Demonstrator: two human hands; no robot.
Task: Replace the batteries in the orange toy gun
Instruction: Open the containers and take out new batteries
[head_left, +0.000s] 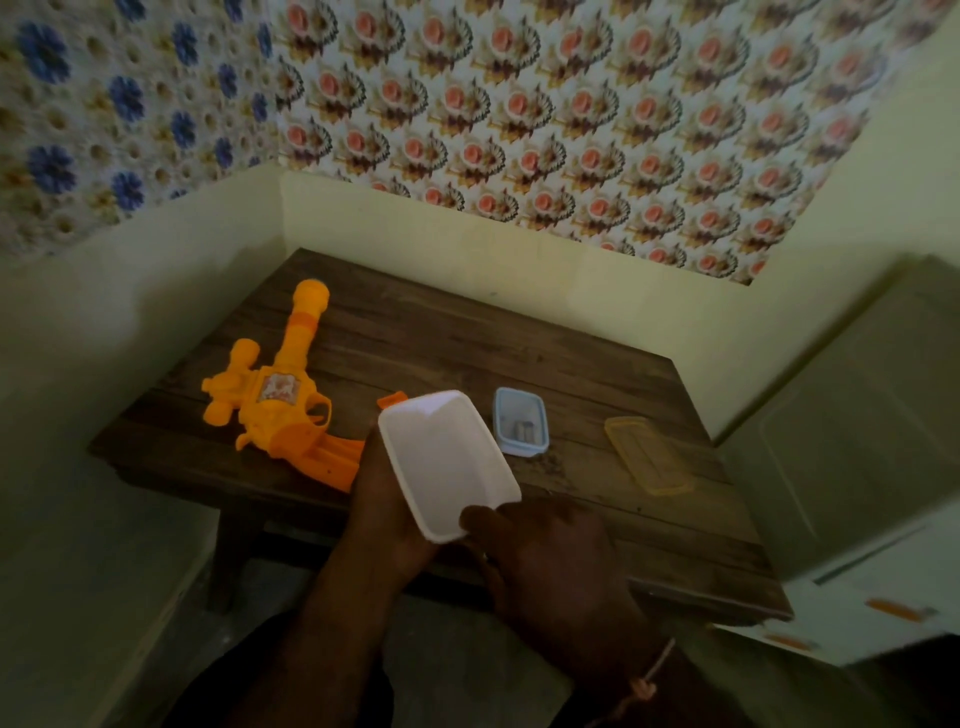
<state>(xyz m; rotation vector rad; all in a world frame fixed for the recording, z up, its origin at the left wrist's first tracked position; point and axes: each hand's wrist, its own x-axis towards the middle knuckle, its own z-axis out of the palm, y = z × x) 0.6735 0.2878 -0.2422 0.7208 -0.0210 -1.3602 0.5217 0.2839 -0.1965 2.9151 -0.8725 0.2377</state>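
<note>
The orange toy gun (280, 400) lies on its side at the left of the dark wooden table (441, 343), barrel pointing away from me. A small orange piece (390, 400) lies by its grip, partly hidden. I hold an empty white rectangular container (447, 462) tilted above the table's front edge. My left hand (384, 514) grips it from below and the left side. My right hand (545, 561) pinches its near corner with the thumb on the rim. A small blue-rimmed box (521, 428) stands just right of it, with batteries (523, 430) inside.
A yellow translucent lid (649, 460) lies flat on the right part of the table. The table sits in a corner, with walls at the back and left. A pale cabinet (857, 431) stands close on the right.
</note>
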